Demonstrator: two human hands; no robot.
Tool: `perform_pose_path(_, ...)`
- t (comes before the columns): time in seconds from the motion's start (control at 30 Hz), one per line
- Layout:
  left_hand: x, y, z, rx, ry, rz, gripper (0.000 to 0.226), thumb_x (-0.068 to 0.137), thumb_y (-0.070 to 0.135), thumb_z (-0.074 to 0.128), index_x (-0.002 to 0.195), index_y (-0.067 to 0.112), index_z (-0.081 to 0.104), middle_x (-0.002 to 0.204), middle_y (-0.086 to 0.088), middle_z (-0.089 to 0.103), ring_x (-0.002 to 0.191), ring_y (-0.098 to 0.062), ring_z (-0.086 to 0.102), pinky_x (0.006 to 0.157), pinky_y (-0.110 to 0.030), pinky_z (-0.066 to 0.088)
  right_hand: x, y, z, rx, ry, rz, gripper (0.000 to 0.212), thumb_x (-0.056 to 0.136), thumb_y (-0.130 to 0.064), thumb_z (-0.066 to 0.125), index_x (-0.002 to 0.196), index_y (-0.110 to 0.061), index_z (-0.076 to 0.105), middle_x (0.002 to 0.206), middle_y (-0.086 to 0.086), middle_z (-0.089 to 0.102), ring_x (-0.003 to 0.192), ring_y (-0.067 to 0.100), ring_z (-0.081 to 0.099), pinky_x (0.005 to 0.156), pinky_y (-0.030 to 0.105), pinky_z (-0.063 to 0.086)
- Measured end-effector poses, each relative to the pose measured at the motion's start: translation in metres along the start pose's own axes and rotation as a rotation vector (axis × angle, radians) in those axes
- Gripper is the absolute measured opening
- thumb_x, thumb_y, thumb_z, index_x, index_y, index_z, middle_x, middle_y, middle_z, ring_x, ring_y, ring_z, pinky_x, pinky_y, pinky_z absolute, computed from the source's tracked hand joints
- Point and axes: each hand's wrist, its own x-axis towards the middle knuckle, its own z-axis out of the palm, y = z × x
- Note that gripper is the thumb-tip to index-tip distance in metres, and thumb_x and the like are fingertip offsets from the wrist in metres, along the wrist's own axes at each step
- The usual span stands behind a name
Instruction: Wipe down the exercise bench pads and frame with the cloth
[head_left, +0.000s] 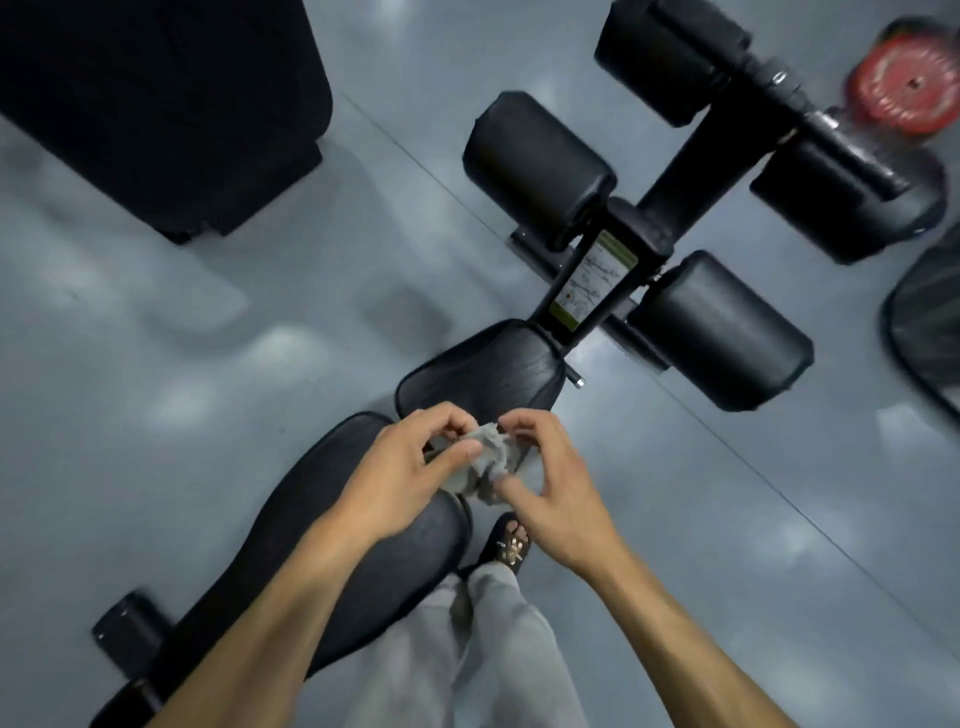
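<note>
A crumpled grey cloth (485, 462) is held between both hands above the bench. My left hand (400, 478) pinches its left side with thumb and fingers. My right hand (550, 483) grips its right side, fingers curled over the top. Below them lies the black exercise bench: a long back pad (291, 551) running to the lower left and a smaller seat pad (488, 369) beyond the hands. The black frame post (597, 275) carries a green-and-white instruction label. Roller pads stand at either side of it, one left (535, 166) and one right (722, 332).
Further roller pads (670, 57) and a bar sit at the top right, beside a red weight plate (904, 85). A large black block (161, 104) fills the top left. My grey trouser legs and a sandalled foot (509, 543) stand right of the bench on the grey floor.
</note>
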Motion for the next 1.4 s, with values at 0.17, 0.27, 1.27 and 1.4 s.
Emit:
perform_pose_path(0.17, -0.007, 0.059, -0.018, -0.199, -0.024, 0.088, 0.004, 0.099, 0.019, 0.067, 0.101, 0.022, 0.068, 0.094, 0.006, 0.072, 0.09, -0.011, 0.069, 0.084, -0.028, 0.053, 0.005, -0.066, -0.052, 0.126, -0.197, 0.003, 0.031, 0.09, -0.033, 0.073, 0.119, -0.023, 0.067, 0.121, -0.01, 0.066, 0.112, 0.001, 0.061, 0.095, 0.021, 0.045)
perform_pose_path(0.27, -0.003, 0.086, -0.023, -0.281, 0.081, 0.103, 0.007, 0.097, 0.021, 0.07, 0.1, 0.027, 0.068, 0.09, 0.003, 0.072, 0.085, -0.014, 0.069, 0.08, -0.031, 0.055, 0.013, -0.097, -0.076, 0.119, -0.161, -0.025, 0.026, 0.09, -0.027, 0.078, 0.089, -0.005, 0.064, 0.084, 0.017, 0.065, 0.079, 0.017, 0.062, 0.075, 0.038, 0.049)
perform_pose_path(1.27, 0.025, 0.167, -0.065, -0.596, 0.076, 0.058, 0.04, 0.1, 0.047, 0.058, 0.101, 0.011, 0.075, 0.1, -0.019, 0.074, 0.094, -0.039, 0.07, 0.088, -0.05, 0.056, 0.043, -0.164, -0.101, 0.657, -0.202, 0.187, 0.044, 0.09, -0.04, 0.073, 0.122, -0.01, 0.07, 0.099, 0.007, 0.069, 0.081, 0.015, 0.064, 0.071, 0.028, 0.054)
perform_pose_path(1.4, 0.027, 0.183, -0.079, -0.484, 0.102, 0.065, 0.042, 0.098, 0.05, 0.048, 0.092, 0.017, 0.073, 0.093, -0.01, 0.075, 0.088, -0.02, 0.068, 0.082, -0.041, 0.056, 0.044, -0.158, -0.094, 0.571, -0.167, 0.148, 0.032, 0.091, -0.026, 0.073, 0.117, -0.008, 0.071, 0.096, 0.006, 0.073, 0.08, 0.013, 0.068, 0.069, 0.022, 0.053)
